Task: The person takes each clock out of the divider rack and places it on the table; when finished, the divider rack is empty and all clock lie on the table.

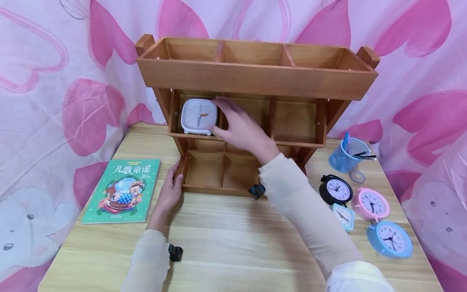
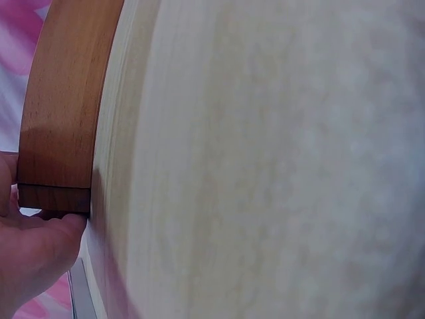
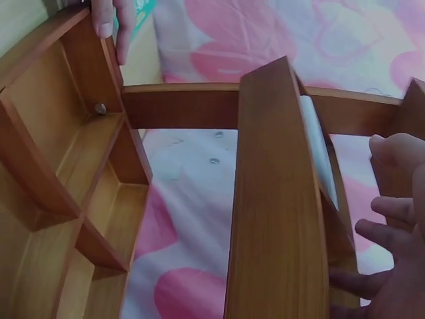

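Note:
A wooden three-tier shelf (image 1: 255,77) stands at the back of the light wooden table (image 1: 233,243). A white square clock (image 1: 198,116) sits upright in the left compartment of the middle tier. My right hand (image 1: 223,117) grips the clock's right side, fingers on top and thumb below; in the right wrist view its fingers (image 3: 392,229) lie beside the clock's white edge (image 3: 317,149). My left hand (image 1: 172,187) holds the shelf's lower left side panel. Its fingers (image 3: 109,20) curl over the panel, and its palm (image 2: 30,249) sits under the wood edge (image 2: 63,100).
A green children's book (image 1: 122,190) lies at the left. At the right stand a blue pen cup (image 1: 348,154), a black clock (image 1: 335,190), a pink clock (image 1: 370,204), a small teal square clock (image 1: 343,217) and a blue round clock (image 1: 390,239). Pink cloth hangs behind.

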`<state>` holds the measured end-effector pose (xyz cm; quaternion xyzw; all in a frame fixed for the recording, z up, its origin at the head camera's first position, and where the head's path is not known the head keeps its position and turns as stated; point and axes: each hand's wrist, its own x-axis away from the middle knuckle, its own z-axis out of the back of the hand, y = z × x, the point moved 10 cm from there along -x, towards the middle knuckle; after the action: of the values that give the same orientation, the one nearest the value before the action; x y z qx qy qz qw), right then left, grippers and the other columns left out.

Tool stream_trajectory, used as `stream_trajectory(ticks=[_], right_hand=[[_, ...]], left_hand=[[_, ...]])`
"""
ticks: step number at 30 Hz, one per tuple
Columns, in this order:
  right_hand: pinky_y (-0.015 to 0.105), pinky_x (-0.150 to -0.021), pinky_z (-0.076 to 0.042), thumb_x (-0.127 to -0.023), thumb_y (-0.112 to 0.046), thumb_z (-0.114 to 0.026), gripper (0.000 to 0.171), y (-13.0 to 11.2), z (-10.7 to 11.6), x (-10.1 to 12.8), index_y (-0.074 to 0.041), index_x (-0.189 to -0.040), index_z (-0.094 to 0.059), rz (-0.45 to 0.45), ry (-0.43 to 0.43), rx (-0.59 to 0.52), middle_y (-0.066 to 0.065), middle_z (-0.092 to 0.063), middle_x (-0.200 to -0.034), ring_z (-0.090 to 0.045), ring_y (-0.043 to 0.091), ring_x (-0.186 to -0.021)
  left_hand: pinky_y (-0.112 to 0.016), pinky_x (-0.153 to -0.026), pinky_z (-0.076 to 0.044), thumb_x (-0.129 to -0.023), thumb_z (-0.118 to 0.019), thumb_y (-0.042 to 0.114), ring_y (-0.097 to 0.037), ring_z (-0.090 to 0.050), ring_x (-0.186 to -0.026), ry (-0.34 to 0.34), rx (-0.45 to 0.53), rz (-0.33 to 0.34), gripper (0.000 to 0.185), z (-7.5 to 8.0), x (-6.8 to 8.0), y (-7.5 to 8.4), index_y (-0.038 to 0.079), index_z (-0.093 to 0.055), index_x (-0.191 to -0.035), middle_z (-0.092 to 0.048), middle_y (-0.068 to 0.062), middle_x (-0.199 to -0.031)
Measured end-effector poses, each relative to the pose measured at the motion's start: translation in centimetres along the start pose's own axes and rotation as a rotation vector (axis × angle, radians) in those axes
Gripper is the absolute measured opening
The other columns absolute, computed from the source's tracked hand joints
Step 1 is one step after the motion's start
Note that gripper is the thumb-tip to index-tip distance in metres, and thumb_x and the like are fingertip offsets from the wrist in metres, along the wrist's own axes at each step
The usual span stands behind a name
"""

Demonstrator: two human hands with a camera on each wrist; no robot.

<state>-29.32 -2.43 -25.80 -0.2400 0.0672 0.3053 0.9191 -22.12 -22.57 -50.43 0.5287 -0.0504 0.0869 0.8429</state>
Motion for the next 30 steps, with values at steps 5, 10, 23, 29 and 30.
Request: stream_trajectory(ticks=[5, 10, 23, 29, 30], right_hand=[[0.057, -0.112, -0.025, -0.086, -0.062, -0.059, 0.087, 0.6, -1.5, -1.6, -0.028, -0.155, -0.019, -0.138, -0.111, 0.065, -0.005, -0.020, -0.160, -0.024, 0.026, -0.144], [0.063, -0.111, -0.019, -0.083, -0.066, -0.059, 0.095, 1.2, -2.4, -2.4, -0.031, -0.156, -0.009, -0.202, -0.174, 0.097, -0.007, -0.014, -0.161, -0.020, 0.036, -0.144], [0.063, -0.105, -0.019, -0.075, -0.066, -0.069, 0.097, 1.2, -2.8, -3.0, -0.037, -0.153, -0.018, -0.183, -0.106, 0.118, -0.009, -0.017, -0.157, -0.021, 0.036, -0.135], [0.059, -0.101, -0.024, -0.078, -0.059, -0.071, 0.089, 1.1, -2.7, -3.0, -0.041, -0.150, -0.023, -0.159, -0.071, 0.067, -0.006, -0.030, -0.152, -0.029, 0.033, -0.128], [0.057, -0.099, -0.025, -0.079, -0.057, -0.072, 0.086, 1.0, -2.6, -3.0, -0.042, -0.149, -0.025, -0.153, -0.062, 0.047, -0.006, -0.034, -0.150, -0.031, 0.032, -0.127]], left_hand=[[-0.052, -0.117, -0.018, -0.106, -0.032, 0.031, -0.034, -0.020, -0.145, 0.001, -0.001, -0.003, 0.054, -0.2, 0.0, -0.1, 0.026, -0.012, -0.156, -0.016, -0.013, -0.160], [-0.051, -0.117, -0.018, -0.106, -0.031, 0.031, -0.034, -0.021, -0.145, 0.005, 0.001, -0.009, 0.054, -0.3, 0.1, 0.0, 0.026, -0.013, -0.156, -0.017, -0.012, -0.160], [-0.051, -0.117, -0.018, -0.106, -0.032, 0.031, -0.033, -0.021, -0.145, 0.020, 0.002, -0.018, 0.054, 0.0, 0.0, 0.2, 0.024, -0.014, -0.156, -0.017, -0.011, -0.160], [-0.050, -0.118, -0.017, -0.106, -0.031, 0.031, -0.032, -0.021, -0.145, 0.025, -0.003, -0.012, 0.053, 0.1, 0.0, 0.0, 0.028, -0.014, -0.156, -0.018, -0.011, -0.160], [-0.051, -0.118, -0.017, -0.106, -0.031, 0.030, -0.032, -0.020, -0.145, 0.026, -0.004, -0.012, 0.053, 0.1, 0.0, 0.0, 0.028, -0.014, -0.156, -0.018, -0.011, -0.160]])
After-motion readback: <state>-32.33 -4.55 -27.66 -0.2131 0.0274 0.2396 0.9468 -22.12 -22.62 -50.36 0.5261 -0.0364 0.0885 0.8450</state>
